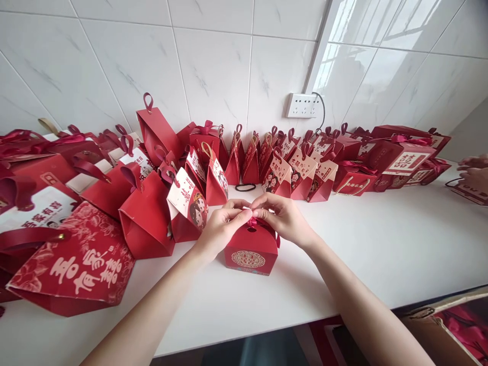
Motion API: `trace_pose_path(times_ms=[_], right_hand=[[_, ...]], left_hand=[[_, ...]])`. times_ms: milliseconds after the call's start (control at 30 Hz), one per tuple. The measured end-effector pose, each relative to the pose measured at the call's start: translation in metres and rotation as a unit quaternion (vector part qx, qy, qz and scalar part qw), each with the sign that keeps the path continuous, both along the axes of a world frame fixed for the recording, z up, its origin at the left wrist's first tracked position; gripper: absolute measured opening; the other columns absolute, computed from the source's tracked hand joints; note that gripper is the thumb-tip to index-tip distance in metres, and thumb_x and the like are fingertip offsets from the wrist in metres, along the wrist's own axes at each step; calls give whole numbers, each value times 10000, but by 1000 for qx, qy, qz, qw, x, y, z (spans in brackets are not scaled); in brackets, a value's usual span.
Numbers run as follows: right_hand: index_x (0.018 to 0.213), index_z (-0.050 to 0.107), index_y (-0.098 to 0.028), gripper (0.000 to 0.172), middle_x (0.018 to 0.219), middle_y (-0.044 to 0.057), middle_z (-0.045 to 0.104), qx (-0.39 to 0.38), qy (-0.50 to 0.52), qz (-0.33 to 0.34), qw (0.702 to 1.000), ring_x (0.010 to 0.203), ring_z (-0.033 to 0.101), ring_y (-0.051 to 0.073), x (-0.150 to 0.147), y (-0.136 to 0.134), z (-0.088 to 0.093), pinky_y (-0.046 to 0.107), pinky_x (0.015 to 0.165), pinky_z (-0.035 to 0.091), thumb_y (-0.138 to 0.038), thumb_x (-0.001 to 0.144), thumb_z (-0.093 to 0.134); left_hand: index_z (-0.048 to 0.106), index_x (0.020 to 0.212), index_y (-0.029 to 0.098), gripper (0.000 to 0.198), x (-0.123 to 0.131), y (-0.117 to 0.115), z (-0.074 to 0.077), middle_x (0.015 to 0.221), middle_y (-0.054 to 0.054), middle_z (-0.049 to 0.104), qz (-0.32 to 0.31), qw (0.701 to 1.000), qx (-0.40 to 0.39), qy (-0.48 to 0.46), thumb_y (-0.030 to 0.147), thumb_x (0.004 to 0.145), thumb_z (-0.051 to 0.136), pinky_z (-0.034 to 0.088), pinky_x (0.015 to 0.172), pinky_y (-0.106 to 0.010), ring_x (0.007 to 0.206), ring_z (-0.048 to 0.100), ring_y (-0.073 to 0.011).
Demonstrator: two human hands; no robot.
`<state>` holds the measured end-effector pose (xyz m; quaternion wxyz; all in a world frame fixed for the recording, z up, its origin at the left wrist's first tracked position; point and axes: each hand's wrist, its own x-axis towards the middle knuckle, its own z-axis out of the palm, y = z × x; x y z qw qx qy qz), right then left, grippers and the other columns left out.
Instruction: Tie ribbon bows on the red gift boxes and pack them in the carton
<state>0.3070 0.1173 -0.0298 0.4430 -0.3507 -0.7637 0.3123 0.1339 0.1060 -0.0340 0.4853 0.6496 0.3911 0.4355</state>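
A small red gift box [249, 254] with a round gold emblem stands upright on the white table [305, 300], just in front of me. Both hands meet over its top, where a red ribbon [252, 222] passes through the lid. My left hand [227, 221] pinches the ribbon between thumb and fingers. From the other side, my right hand [280, 213] also has its fingertips closed on the ribbon. The fingertips hide most of the ribbon, so I cannot make out whether it is knotted.
Red gift boxes [148, 213] crowd the left side, and more boxes [277, 173] line the tiled wall. A power strip [303, 105] hangs there. A black loop [245, 187] lies behind my hands. Another person's hand [475, 173] is at far right; a cardboard box [430, 323] sits below.
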Motion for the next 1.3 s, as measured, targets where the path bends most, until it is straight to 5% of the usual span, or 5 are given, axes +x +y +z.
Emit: trace_pose_path(times_ms=[300, 600, 867, 1067, 1300], right_hand=[[709, 628, -184, 199, 1016, 78, 579, 108, -19, 56, 992, 966, 587, 193, 8, -6, 9, 324, 737, 506, -72, 767, 475], [801, 676, -198, 53, 972, 57, 620, 130, -69, 40, 988, 875, 626, 177, 9, -5, 7, 333, 792, 524, -230, 763, 693], [804, 651, -169, 100, 888, 68, 608, 214, -67, 57, 973, 806, 627, 143, -6, -25, 4, 272, 737, 544, -187, 872, 580], [881, 595, -172, 132, 915, 88, 620, 261, -150, 43, 952, 769, 624, 146, -30, -76, 3, 260, 687, 550, -176, 927, 471], [981, 575, -161, 171, 1100, 139, 601, 322, -243, 26, 915, 925, 643, 174, -38, -102, 7, 268, 765, 570, -120, 927, 418]], left_hand=[[706, 657, 182, 321, -1, -1, 2, 1186, -77, 599, 18, 1000, -10, -23, 452, 790, 592, 472, 852, -335, 1090, 566, -245], [701, 624, 183, 297, -3, -1, 0, 1155, -74, 618, 14, 999, -21, -35, 409, 785, 596, 499, 786, -340, 1079, 574, -256], [712, 626, 201, 284, -19, -16, 12, 1087, -71, 644, -10, 999, -4, 32, 397, 793, 590, 481, 857, -352, 1043, 596, -248], [659, 612, 199, 362, -40, -78, 19, 1060, -69, 642, 98, 985, 53, 130, 407, 862, 500, 474, 809, -328, 954, 611, -225], [659, 681, 232, 255, -48, -128, 9, 924, -39, 624, 320, 877, 241, 266, 382, 850, 542, 417, 806, -361, 835, 578, -196]])
